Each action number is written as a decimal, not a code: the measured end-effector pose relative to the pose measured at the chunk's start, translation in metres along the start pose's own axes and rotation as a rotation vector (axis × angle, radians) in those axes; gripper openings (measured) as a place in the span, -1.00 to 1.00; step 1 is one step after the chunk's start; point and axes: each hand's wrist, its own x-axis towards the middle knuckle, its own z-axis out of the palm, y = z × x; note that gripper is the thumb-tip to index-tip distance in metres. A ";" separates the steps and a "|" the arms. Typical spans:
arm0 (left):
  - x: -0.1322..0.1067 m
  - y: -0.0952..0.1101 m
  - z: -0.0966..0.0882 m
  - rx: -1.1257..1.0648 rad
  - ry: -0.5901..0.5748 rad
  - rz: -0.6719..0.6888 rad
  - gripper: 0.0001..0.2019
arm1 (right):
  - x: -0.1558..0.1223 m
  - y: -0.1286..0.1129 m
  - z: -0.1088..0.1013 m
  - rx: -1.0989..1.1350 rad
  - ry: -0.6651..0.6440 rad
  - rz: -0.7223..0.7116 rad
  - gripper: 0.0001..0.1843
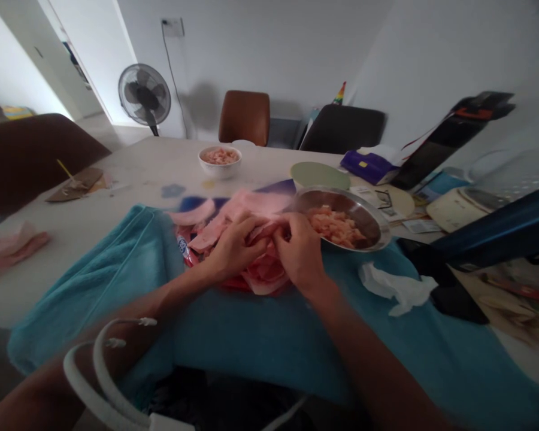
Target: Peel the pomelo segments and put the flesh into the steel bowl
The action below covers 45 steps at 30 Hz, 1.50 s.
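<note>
My left hand [237, 246] and my right hand [302, 254] meet over a heap of pink peel [263, 203]. Pinched between their fingertips is a pink-red piece of fruit [266, 228], which looks like a pomelo segment; the fingers partly cover it. Thick pink rind and thin membrane scraps lie beneath, on a red and blue plastic bag [186, 252]. Just beyond my right hand stands a steel bowl [377, 230] with peeled pink pulp [335, 226] in it. Farther back, a white bowl [220, 169] holds more of the same pulp.
A teal towel [251, 335] covers the near table edge. To the right are a crumpled tissue [397, 290], a black phone [453, 287], a blue bottle [498, 233] and a green lid [318, 175]. White cables [99, 359] hang in front of my left forearm.
</note>
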 end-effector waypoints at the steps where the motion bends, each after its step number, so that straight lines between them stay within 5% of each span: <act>1: -0.001 -0.002 0.001 0.024 0.008 0.025 -0.76 | 0.000 -0.001 -0.001 -0.001 0.003 0.004 -0.87; 9: 0.001 0.000 -0.003 -0.018 -0.025 -0.041 -0.77 | 0.010 -0.001 -0.006 0.042 -0.016 0.012 -0.85; 19: 0.011 0.000 -0.028 -0.608 -0.268 -0.563 -0.80 | 0.019 -0.008 -0.027 0.908 -0.408 0.667 -0.92; 25: 0.015 0.001 -0.030 -0.795 -0.214 -0.701 -0.79 | 0.016 -0.017 -0.025 1.213 -0.480 0.761 -0.92; 29: 0.013 0.005 -0.026 -0.743 -0.239 -0.700 -0.77 | 0.014 -0.019 -0.020 1.236 -0.488 0.770 -0.92; 38: 0.017 0.006 -0.026 -0.719 0.080 -0.720 -0.73 | 0.013 -0.016 -0.017 1.233 -0.379 0.724 -0.91; 45: 0.015 0.012 -0.023 -0.462 0.110 -0.634 -0.69 | 0.010 -0.023 -0.018 0.926 -0.255 0.609 -0.69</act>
